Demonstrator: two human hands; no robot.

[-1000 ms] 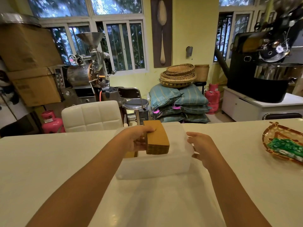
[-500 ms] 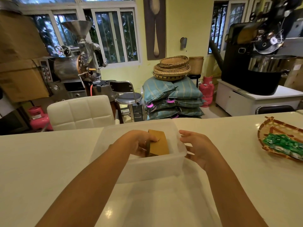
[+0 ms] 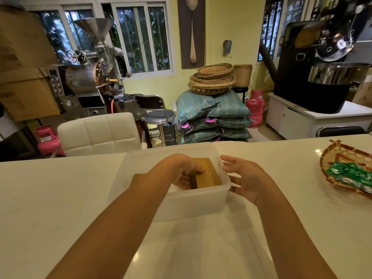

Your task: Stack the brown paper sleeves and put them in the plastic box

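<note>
Tabletop [image 3: 60, 198], cream and glossy, filling the lower half of the view, with soft light reflections near the bottom. Beyond its far edge, a crowded yellow-walled workroom: white-framed windows [image 3: 141, 39] with foliage outside, a large wooden spoon panel [image 3: 191, 31] hanging between them. At left, stacked cardboard boxes [image 3: 24, 67], a metal coffee roaster [image 3: 90, 73] with a funnel hopper, and a pink gas cylinder [image 3: 47, 140] low on the floor. Just behind the table, a white quilted chair back [image 3: 98, 133] and a chrome stool [image 3: 159, 116]. In the middle, blue-green striped sacks [image 3: 213, 115] piled up, woven baskets [image 3: 212, 78] stacked on top, a second pink cylinder [image 3: 255, 106] beside them. At right, a big black roaster [image 3: 322, 67] standing on a white cabinet [image 3: 298, 121].

On the table's right edge, well apart from the work, a woven tray [image 3: 332, 154] holding green packets [image 3: 348, 174].

Centre of the table: translucent plastic box [image 3: 191, 202], open at the top. Inside it, against the right wall, the stack of brown paper sleeves [image 3: 207, 176], tilted. Left hand [image 3: 181, 170] reaching down into the box, fingers curled around the stack's left edge, thumb on top, gripping it. Right hand [image 3: 247, 178] outside the box, just beside its right wall, fingers spread wide, holding nothing; contact with the wall impossible to tell. Both forearms crossing the near table and hiding part of the box's front.
</note>
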